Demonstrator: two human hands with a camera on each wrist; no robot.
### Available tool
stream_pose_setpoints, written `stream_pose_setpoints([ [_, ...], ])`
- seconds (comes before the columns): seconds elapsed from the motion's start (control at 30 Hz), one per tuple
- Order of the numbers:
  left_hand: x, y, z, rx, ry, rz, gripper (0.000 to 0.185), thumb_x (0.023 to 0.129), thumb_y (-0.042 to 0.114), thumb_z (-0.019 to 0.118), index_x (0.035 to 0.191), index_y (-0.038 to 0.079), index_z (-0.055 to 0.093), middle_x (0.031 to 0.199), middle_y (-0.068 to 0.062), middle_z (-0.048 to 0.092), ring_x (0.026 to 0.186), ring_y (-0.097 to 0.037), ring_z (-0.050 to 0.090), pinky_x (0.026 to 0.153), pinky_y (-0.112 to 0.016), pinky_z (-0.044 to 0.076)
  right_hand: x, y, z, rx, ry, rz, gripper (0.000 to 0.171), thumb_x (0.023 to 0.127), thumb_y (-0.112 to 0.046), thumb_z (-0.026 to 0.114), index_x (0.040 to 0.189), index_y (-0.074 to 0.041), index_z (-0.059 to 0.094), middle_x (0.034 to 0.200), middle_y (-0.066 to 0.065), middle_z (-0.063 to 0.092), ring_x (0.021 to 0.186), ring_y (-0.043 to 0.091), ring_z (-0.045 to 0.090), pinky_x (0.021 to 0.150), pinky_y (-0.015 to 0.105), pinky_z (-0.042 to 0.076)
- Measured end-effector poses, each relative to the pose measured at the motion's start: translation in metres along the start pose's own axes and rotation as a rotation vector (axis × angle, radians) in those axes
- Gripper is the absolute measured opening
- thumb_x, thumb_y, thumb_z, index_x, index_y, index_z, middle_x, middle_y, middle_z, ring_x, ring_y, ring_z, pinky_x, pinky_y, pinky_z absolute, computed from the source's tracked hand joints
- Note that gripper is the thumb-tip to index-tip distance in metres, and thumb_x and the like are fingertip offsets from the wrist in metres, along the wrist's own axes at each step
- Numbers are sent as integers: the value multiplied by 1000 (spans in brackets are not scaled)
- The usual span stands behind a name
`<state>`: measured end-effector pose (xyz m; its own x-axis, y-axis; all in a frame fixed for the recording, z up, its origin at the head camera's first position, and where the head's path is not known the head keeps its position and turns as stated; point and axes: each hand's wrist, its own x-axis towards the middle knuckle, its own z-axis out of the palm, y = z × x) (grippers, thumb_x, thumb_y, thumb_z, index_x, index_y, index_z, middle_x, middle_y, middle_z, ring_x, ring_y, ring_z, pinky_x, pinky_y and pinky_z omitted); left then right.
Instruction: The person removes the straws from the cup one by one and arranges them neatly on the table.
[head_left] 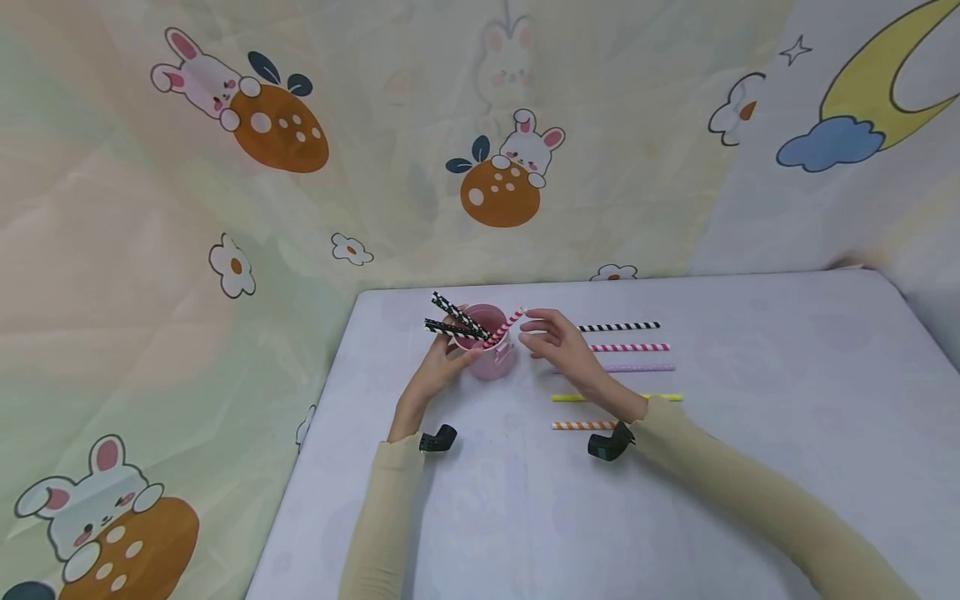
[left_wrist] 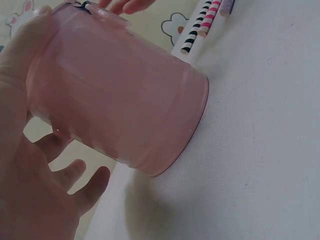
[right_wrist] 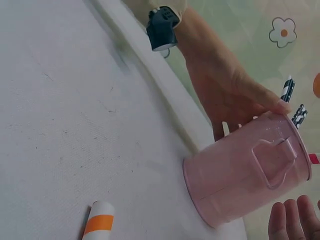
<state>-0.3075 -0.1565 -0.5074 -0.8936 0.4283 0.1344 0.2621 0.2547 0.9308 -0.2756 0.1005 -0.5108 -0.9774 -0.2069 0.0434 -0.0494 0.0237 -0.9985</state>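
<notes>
A small pink bucket (head_left: 492, 363) with a side handle (right_wrist: 274, 162) stands on the white table. My left hand (head_left: 442, 367) grips it at the rim, thumb near the top edge and fingers around the far side. Several black-and-white patterned straws (head_left: 450, 312) lean out of the bucket to the left. A red-and-white striped straw (head_left: 504, 327) leans out to the right. Beside that straw's upper end is my right hand (head_left: 562, 346), fingers loosely bent and nothing visible in them. In the right wrist view only its fingertips (right_wrist: 294, 220) show, apart from the bucket.
Right of the bucket, straws lie in a spaced column: black-and-white (head_left: 622, 327), pink-and-white (head_left: 633, 347), lilac (head_left: 645, 367), yellow (head_left: 573, 398) and orange-and-white (head_left: 581, 426). My right forearm crosses over some of them. A patterned cloth (head_left: 405, 192) hangs behind the table.
</notes>
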Motion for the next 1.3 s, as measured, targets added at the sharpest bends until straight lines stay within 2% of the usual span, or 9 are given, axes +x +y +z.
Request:
stream_pose_setpoints([
  [0.07,0,2,0,-1,-3,3,79,91,5,69,157,1,25,156,-21,38,141,-35,41,115,-54,39,3,0,4,-2,12,-18,51,98,-23,67,143,-9,47,136,20,58,119,31,61,93,45,58],
  [0.13,-1,3,0,-1,-5,2,79,91,3,67,157,2,25,157,-20,37,143,-35,39,116,-54,38,6,0,8,-8,23,-39,47,97,-21,68,139,-7,50,133,19,60,118,32,61,91,44,59],
  [0.3,-1,2,0,-5,-4,-3,78,92,3,66,158,4,24,158,-20,36,143,-35,38,117,-54,36,14,2,15,-32,47,-75,37,96,-17,69,128,-3,56,130,17,62,119,33,62,83,26,59],
  [0.4,-1,1,1,-13,-4,-18,79,92,4,67,158,5,24,158,-20,36,142,-35,40,117,-54,37,16,3,18,-51,56,-79,34,95,-18,70,123,-2,59,128,16,63,119,32,61,83,24,58],
  [0.53,-1,3,1,-7,-5,-27,79,93,4,66,159,6,24,159,-20,35,143,-36,39,117,-54,36,19,4,21,-63,69,-90,32,95,-22,71,118,-3,60,126,14,62,118,30,61,87,30,59],
  [0.73,0,4,1,22,-4,-37,79,94,8,68,160,10,24,160,-18,34,147,-35,34,119,-54,33,22,4,21,-100,86,-122,29,95,-25,70,115,-6,62,123,11,62,119,28,60,98,41,53],
  [0.93,0,2,2,4,-14,-41,79,94,9,68,160,11,24,161,-16,32,150,-33,31,120,-53,32,23,3,22,-157,95,-101,29,96,-31,70,114,-10,64,123,8,64,119,25,61,98,43,54],
  [1.2,0,1,1,25,-3,-24,78,93,9,67,159,10,25,157,-19,37,145,-37,36,118,-60,32,23,3,23,-154,88,-96,27,96,-32,69,112,-11,63,124,8,64,120,26,60,99,44,53],
  [1.3,0,1,1,15,-6,-24,78,94,8,67,159,10,24,159,-19,35,146,-36,35,119,-58,32,23,3,24,-150,91,-103,27,96,-31,70,112,-9,64,123,9,65,119,26,61,98,44,54],
])
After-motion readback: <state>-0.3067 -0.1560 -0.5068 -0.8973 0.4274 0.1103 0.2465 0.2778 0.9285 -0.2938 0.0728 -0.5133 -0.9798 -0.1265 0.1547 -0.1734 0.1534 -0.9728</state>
